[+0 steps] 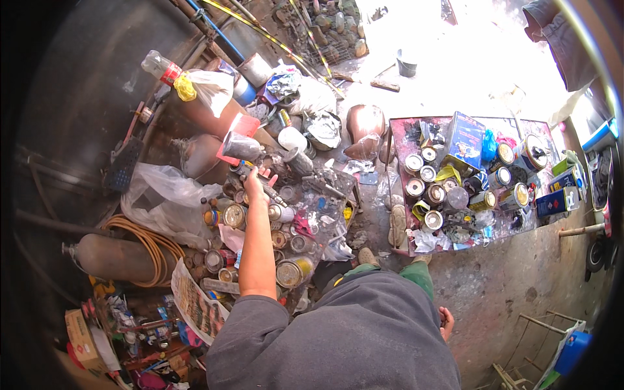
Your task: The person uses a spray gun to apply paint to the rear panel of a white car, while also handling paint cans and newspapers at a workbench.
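Note:
My left hand (255, 184) reaches out over the crowded left table, its fingers closed round what looks like a paint spray gun (244, 168). A grey cup (242, 147) sits at the gun's far end, in front of a red plastic piece (245, 125). Beneath the forearm stand several used paint cans, among them an open-looking can (234, 216) and a larger yellow-labelled can (294, 272). Down by my right side hangs my right hand (446, 324), partly hidden by my body; its visible fingers are loosely bent, with nothing seen in them.
A second table (409, 240) on the right carries several paint cans, a blue rectangular tin (465, 140) and rags. At left lie a gas cylinder (120, 259) with a coiled orange hose (146, 237) and clear plastic sheeting (162, 201). Beyond stands a dark bucket (407, 65).

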`<state>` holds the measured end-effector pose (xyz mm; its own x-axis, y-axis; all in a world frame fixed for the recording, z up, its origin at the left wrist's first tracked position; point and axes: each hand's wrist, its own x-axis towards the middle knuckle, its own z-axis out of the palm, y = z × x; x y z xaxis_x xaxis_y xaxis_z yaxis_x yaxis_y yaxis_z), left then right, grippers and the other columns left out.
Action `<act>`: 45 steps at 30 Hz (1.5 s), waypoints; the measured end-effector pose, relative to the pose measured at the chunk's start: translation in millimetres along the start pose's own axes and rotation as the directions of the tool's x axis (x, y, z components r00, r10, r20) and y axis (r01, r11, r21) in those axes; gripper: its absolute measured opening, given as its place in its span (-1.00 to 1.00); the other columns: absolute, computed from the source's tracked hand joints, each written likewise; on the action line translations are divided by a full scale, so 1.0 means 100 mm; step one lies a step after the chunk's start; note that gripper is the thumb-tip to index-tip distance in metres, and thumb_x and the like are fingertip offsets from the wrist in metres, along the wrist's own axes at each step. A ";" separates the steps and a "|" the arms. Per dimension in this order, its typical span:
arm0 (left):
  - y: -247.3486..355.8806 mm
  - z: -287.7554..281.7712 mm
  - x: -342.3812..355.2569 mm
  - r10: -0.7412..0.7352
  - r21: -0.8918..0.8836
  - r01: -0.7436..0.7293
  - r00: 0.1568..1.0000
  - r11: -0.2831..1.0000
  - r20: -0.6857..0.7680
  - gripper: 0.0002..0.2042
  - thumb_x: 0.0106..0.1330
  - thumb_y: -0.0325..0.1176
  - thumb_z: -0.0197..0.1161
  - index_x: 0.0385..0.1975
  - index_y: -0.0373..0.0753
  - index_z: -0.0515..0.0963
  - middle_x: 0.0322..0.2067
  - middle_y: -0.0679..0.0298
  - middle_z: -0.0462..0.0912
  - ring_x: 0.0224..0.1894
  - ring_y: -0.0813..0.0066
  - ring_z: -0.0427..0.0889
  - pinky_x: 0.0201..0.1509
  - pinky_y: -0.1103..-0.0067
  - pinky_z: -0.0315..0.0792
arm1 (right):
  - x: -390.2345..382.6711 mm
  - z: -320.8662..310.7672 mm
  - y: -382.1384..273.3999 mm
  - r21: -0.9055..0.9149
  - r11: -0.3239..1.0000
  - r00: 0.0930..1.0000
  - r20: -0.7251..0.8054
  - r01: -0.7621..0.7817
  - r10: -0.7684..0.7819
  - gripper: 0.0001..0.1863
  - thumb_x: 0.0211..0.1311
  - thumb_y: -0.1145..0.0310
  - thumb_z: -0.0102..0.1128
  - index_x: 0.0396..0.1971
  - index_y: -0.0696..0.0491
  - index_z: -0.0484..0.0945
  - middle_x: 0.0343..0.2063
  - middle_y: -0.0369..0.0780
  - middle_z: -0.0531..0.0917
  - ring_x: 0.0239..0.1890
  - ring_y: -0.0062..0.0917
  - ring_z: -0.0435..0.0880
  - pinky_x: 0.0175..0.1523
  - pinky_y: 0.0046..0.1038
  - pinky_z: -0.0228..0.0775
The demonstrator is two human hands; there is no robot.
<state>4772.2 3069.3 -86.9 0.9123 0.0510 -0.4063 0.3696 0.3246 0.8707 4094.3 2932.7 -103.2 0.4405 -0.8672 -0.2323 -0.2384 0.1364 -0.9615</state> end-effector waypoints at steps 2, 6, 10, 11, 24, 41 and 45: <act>0.03 -0.10 -0.02 0.027 0.035 -0.028 0.999 0.999 0.020 -0.74 0.39 -0.26 0.16 -0.06 -0.29 0.43 -0.15 0.20 0.52 -0.12 0.34 0.58 -0.28 0.28 0.70 | -0.01 -0.02 0.01 -0.007 1.000 1.000 -0.001 0.003 -0.003 -0.12 0.25 -0.36 -0.08 0.30 0.10 0.28 0.22 -0.14 0.39 0.12 -0.39 0.42 0.24 -0.28 0.22; 0.25 -0.21 -0.27 0.125 0.226 -0.121 0.992 0.967 -0.002 -0.55 0.33 -0.42 0.17 0.22 -0.17 0.28 -0.11 0.25 0.46 -0.14 0.43 0.50 -0.36 0.39 0.71 | -0.01 -0.01 -0.02 -0.014 0.999 0.999 -0.034 -0.033 0.033 -0.12 0.25 -0.36 -0.07 0.30 0.10 0.28 0.20 -0.15 0.40 0.11 -0.40 0.42 0.23 -0.28 0.22; 0.42 -0.63 -0.26 0.261 0.517 -0.222 0.965 0.827 -0.003 -0.32 0.21 -0.52 0.19 0.37 -0.09 0.15 -0.02 0.20 0.47 -0.18 0.41 0.56 -0.45 0.51 0.66 | -0.01 -0.03 -0.01 -0.013 0.999 0.999 -0.009 -0.043 0.043 -0.12 0.25 -0.35 -0.05 0.29 0.11 0.28 0.19 -0.15 0.41 0.11 -0.40 0.42 0.24 -0.29 0.21; 0.44 -0.75 -0.19 0.290 0.579 -0.229 0.957 0.783 -0.014 -0.30 0.20 -0.53 0.20 0.39 -0.09 0.13 0.00 0.19 0.47 -0.18 0.40 0.57 -0.46 0.52 0.65 | 0.00 -0.04 0.01 0.003 0.999 0.999 0.000 -0.040 0.040 -0.12 0.25 -0.35 -0.05 0.29 0.11 0.28 0.19 -0.15 0.41 0.11 -0.40 0.42 0.24 -0.29 0.21; 0.55 -0.96 -0.01 0.450 0.961 -0.250 0.849 -0.120 0.277 -0.29 0.18 -0.50 0.10 0.42 -0.13 0.14 0.10 -0.17 0.48 0.15 -0.13 0.46 0.21 0.11 0.35 | -0.01 -0.07 0.03 -0.009 1.000 0.999 0.033 -0.018 0.018 -0.12 0.27 -0.36 -0.09 0.30 0.12 0.27 0.19 -0.14 0.41 0.11 -0.39 0.44 0.24 -0.27 0.22; 0.93 -0.58 -0.14 0.372 0.834 -0.241 0.809 -0.497 0.455 -0.35 0.27 -0.50 0.08 0.42 -0.01 0.16 0.03 -0.07 0.46 0.07 -0.11 0.51 0.08 0.11 0.46 | -0.13 0.02 -0.11 0.017 0.999 0.999 -0.006 -0.041 0.041 -0.18 0.31 -0.31 -0.15 0.30 0.09 0.26 0.23 -0.13 0.36 0.15 -0.36 0.39 0.29 -0.23 0.15; 0.97 -0.52 -0.10 0.357 0.784 -0.231 0.791 -0.576 0.496 -0.36 0.29 -0.49 0.08 0.41 0.00 0.18 0.04 -0.05 0.45 0.07 -0.08 0.51 0.06 0.13 0.50 | -0.14 -0.01 0.01 0.060 0.998 1.000 0.013 -0.018 0.018 -0.20 0.32 -0.28 -0.15 0.31 0.08 0.26 0.24 -0.13 0.36 0.17 -0.35 0.38 0.30 -0.22 0.13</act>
<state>4789.4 3149.4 -12.4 0.9416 -0.3118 0.1271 -0.2854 -0.9394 -0.1899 4086.6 2944.4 -100.7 0.4478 -0.8581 -0.2511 -0.1943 0.1807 -0.9641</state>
